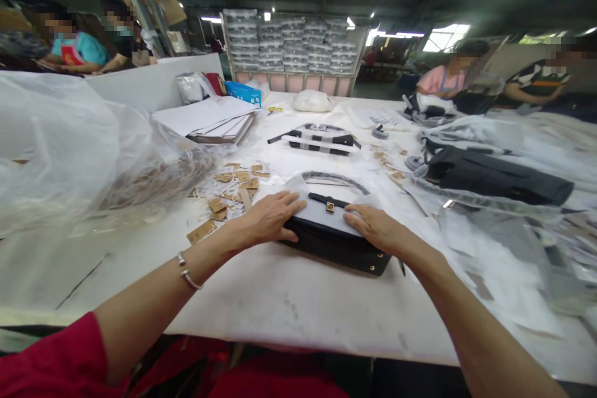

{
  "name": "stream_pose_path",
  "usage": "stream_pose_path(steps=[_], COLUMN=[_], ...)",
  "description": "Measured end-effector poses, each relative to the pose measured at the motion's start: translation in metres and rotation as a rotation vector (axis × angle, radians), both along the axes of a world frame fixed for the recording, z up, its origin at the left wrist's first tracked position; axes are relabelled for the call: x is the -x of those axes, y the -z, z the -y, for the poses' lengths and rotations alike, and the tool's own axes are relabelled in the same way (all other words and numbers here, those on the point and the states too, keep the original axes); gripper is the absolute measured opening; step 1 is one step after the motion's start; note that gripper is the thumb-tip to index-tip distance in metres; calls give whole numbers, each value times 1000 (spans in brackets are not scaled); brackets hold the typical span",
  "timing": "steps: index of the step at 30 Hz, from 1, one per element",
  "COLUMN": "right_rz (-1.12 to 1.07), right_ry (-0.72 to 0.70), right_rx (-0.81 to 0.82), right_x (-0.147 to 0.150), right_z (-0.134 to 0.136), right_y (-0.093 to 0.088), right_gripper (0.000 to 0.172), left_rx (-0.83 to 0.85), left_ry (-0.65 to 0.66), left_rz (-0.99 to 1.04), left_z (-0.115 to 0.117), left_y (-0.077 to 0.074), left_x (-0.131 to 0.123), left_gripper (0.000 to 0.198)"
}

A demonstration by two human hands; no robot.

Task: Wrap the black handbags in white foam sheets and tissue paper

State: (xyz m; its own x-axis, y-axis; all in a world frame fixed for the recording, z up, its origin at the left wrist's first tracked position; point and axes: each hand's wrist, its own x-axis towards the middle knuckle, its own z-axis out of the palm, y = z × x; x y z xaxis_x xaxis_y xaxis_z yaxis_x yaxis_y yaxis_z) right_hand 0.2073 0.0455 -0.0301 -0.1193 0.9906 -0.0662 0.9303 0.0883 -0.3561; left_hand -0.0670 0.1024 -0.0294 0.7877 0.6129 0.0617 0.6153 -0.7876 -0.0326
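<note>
Both my left hand [273, 216] and right hand [375, 225] rest, loosely spread, on the black bag [333, 247] and its white sheet [319, 217] on the desk [270, 311].

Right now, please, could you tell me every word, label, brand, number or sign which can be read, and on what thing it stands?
No text can be read with certainty.
Brown cardboard tags: dark marks, too small to read.
Blue box: white marks, too blurred to read.
Gold-coloured clasp on the black handbag: any marking too small to read.
</note>
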Motion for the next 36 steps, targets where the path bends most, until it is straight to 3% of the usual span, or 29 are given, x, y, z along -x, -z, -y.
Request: stream_pose_path(steps=[4, 7, 11, 14, 16, 19, 24, 27, 32, 36], right_rz=[8, 44, 118, 240, 316, 370, 278, 220, 193, 173], right_ry=[94, 101, 50, 28, 23, 39, 159, 173, 222, 257], right_rx=[13, 51, 214, 190, 149, 82, -23, -88, -72, -23], right_x=[-22, -26, -19, -4, 6, 10, -11, -16, -10, -7], right_z=[14, 29, 31, 19, 10, 4, 16, 27, 29, 24], right_y=[36, 41, 15, -12, -23, -18, 39, 66, 73, 66], right_gripper=[67, 71, 67, 58, 56, 57, 66, 71, 75, 74], left_rx=[38, 58, 108, 8, -84, -46, 217, 211, 423, 410], left_ry=[-167, -178, -167, -128, -78, -11, -52, -51, -75, -8], left_rz=[51, 56, -63, -75, 18, 5, -59, 12, 54, 81], left_z=[17, 41, 52, 37, 19, -8, -21, -16, -25, -25], left_y=[14, 9, -27, -58, -66, -52, 7, 26, 14, -7], left_x=[7, 13, 15, -1, -16, -31, -18, -5, 4, 8], left_gripper=[82, 78, 68, 60, 56, 52, 57, 63, 62, 61])
